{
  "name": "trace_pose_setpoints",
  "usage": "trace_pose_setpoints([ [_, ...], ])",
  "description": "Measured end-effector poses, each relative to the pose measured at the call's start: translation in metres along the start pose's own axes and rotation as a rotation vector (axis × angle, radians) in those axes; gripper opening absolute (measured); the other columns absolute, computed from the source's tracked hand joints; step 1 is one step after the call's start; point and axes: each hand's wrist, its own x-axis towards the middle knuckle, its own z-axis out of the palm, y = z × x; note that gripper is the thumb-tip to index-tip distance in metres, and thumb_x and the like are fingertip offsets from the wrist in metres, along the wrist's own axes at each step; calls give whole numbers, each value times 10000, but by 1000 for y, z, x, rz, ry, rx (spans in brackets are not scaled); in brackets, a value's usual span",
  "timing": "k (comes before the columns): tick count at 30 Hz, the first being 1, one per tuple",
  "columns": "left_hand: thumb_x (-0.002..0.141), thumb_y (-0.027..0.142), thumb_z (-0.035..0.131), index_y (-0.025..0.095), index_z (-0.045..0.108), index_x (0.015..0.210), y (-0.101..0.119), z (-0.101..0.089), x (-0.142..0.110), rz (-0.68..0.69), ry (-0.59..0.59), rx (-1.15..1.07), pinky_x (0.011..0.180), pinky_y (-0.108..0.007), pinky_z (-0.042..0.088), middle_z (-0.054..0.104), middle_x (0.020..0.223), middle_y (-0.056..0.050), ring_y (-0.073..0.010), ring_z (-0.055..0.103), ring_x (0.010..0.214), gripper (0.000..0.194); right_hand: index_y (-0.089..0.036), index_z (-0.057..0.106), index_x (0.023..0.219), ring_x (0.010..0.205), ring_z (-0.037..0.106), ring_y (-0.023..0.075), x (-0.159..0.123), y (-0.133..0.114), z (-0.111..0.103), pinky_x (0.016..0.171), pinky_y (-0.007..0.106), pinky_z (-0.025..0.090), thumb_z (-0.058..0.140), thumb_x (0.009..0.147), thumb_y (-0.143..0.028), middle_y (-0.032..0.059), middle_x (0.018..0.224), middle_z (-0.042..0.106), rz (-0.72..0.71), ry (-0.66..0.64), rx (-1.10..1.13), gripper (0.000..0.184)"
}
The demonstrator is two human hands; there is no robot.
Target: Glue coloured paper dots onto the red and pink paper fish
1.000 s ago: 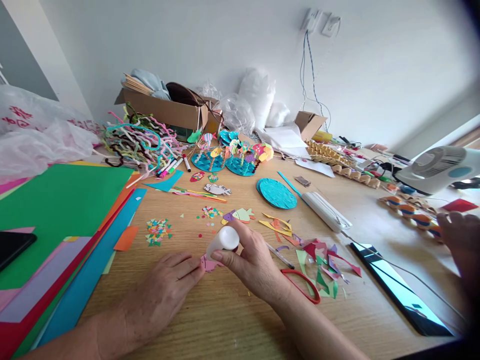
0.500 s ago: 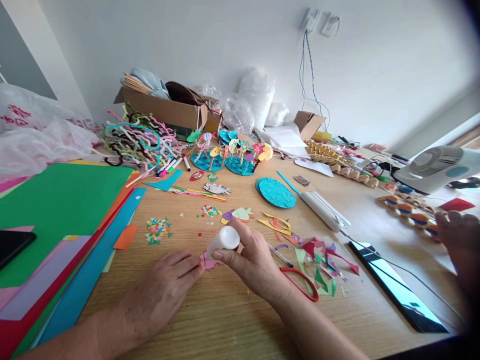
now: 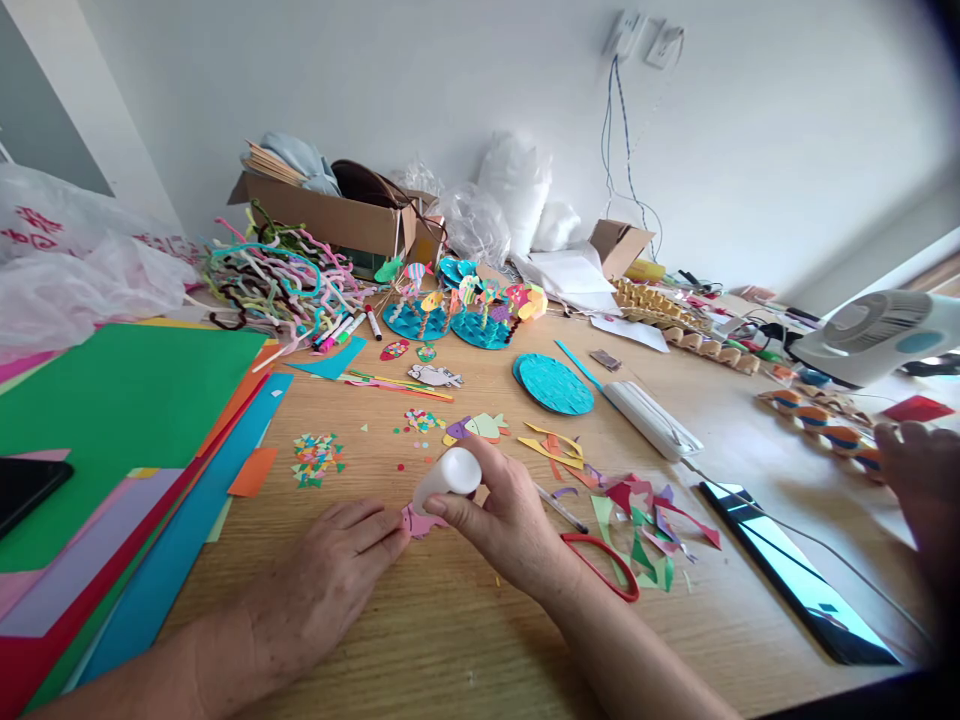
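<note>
Tipped upside down, a white glue bottle (image 3: pixel 450 480) is gripped between the thumb and fingers of my right hand (image 3: pixel 510 515), its round base facing up. Beneath it lies a small pink paper fish (image 3: pixel 421 522), partly covered by the bottle. The fingertips of my left hand (image 3: pixel 337 560) are close together and hold the fish's left edge against the table; the left thumb is hidden. Just beyond the bottle lie a purple and a pale green paper fish (image 3: pixel 487 428). Small confetti dots (image 3: pixel 424 420) and a pile of tiny paper bits (image 3: pixel 318 458) sit to the left.
Coloured paper sheets (image 3: pixel 142 400) cover the left side. Paper scraps (image 3: pixel 645 520), red-handled scissors (image 3: pixel 604 565), a phone (image 3: pixel 795 570) and a power strip (image 3: pixel 652 420) lie to the right. Blue discs (image 3: pixel 555 384) are ahead. Another person's hand (image 3: pixel 919 475) is at far right, near a fan (image 3: pixel 885 335).
The glue bottle has tilted very slightly over the pink paper fish. Otherwise both hands stay in place; the view has shifted a little.
</note>
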Motion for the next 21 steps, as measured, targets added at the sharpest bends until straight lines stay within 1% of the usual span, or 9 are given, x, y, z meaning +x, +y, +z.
trace_pose_setpoints([
  [4,808,-28,299,125,570,1033,1,1,-1,-3,16,-6,729,-344,572,687,943,-52,-198,633,849,384,-194,451,716,556,432,104,-2,1,0,493,197,310,612,769,-488,-31,625,501,-7,-19,22,339],
  [13,850,5,298,158,584,1027,1,2,-2,-74,-36,-103,765,-357,564,666,991,-50,-190,618,875,370,-192,461,726,546,438,103,1,3,2,492,198,315,596,782,-480,-28,617,511,-21,9,-18,323],
  [18,844,1,324,161,562,1067,0,6,-4,-75,-55,-115,796,-368,551,650,1017,-54,-198,609,908,364,-196,457,738,555,450,105,1,2,1,497,196,327,591,791,-465,-25,630,524,-21,3,-14,305],
  [21,840,-1,329,155,558,1053,0,7,-5,-72,-68,-107,801,-371,550,648,1015,-57,-200,607,909,349,-199,435,728,558,451,104,1,1,2,499,193,324,589,797,-450,-28,631,518,-34,-15,-9,302],
])
